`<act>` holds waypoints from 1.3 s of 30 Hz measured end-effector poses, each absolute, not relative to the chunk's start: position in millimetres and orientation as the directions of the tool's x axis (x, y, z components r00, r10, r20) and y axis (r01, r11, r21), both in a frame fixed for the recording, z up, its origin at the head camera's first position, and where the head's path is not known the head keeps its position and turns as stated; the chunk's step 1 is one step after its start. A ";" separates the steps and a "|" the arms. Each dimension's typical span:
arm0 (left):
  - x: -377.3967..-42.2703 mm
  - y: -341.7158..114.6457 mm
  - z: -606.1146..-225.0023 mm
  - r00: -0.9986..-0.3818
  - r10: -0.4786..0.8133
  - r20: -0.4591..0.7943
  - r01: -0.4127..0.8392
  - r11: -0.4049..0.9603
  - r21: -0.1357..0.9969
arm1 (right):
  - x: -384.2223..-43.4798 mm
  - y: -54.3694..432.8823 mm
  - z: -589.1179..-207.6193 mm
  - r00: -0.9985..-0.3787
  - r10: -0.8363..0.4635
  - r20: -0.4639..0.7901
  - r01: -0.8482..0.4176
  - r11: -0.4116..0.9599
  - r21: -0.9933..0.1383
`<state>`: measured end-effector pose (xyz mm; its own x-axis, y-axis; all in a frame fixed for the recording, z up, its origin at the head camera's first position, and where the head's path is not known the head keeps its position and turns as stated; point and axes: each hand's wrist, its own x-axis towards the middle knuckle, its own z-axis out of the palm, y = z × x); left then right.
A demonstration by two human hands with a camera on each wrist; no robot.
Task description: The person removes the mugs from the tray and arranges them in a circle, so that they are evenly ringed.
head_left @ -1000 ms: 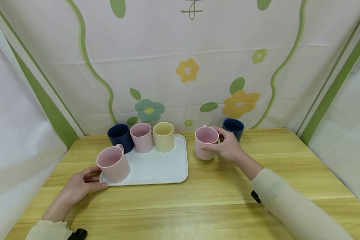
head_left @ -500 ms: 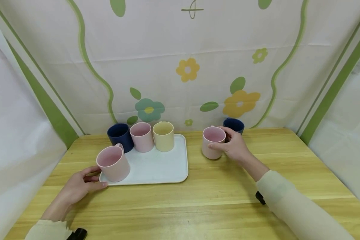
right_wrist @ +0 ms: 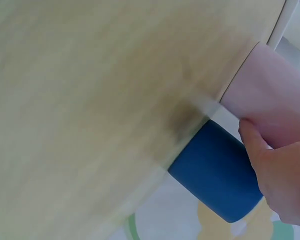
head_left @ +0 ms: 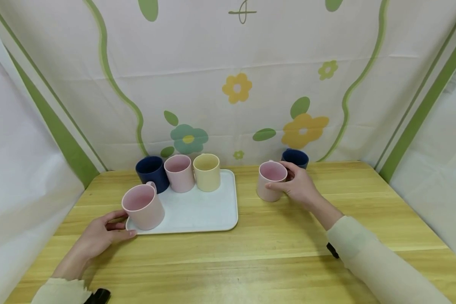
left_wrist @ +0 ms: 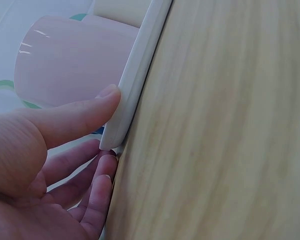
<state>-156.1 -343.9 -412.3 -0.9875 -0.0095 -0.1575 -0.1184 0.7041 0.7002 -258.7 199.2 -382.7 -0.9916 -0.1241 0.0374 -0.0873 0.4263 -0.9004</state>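
Note:
My right hand [head_left: 301, 188] grips a pink mug [head_left: 267, 192] by its side, thumb in front and fingers behind. Upright on the bare wood, that mug stands right of a white tray [head_left: 201, 215]. My left hand [head_left: 99, 238] holds the tray's near left corner; in the left wrist view the thumb [left_wrist: 82, 117] presses one edge and the fingertips meet the other. Close to this hand, another pink mug [head_left: 146, 213] sits on the tray. Along its back stand a dark blue mug [head_left: 153, 175], a third pink mug [head_left: 180, 177] and a pale yellow mug [head_left: 208, 176].
Just behind my right hand stands a second dark blue mug [head_left: 296, 158], partly covered by the fingers in the head view. A flower-printed curtain [head_left: 235, 46] hangs at the back edge of the wooden table [head_left: 228, 266], with white fabric on both sides.
The right hand has slid the pink mug a little to the right, away from the tray, and has nearly stopped. The left hand and the tray stay in place.

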 end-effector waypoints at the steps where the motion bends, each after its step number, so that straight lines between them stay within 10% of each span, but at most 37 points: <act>1: -156.1 -344.1 -412.4 -0.987 -0.012 -0.158 -0.121 0.705 0.699 | -258.0 199.0 -381.7 -0.993 -0.116 0.037 -0.086 0.449 -0.889; 39: -153.6 -343.7 -412.0 -0.988 -0.020 -0.151 -0.123 0.688 0.715 | -252.9 202.9 -370.6 -0.998 -0.039 0.058 -0.069 0.683 -0.727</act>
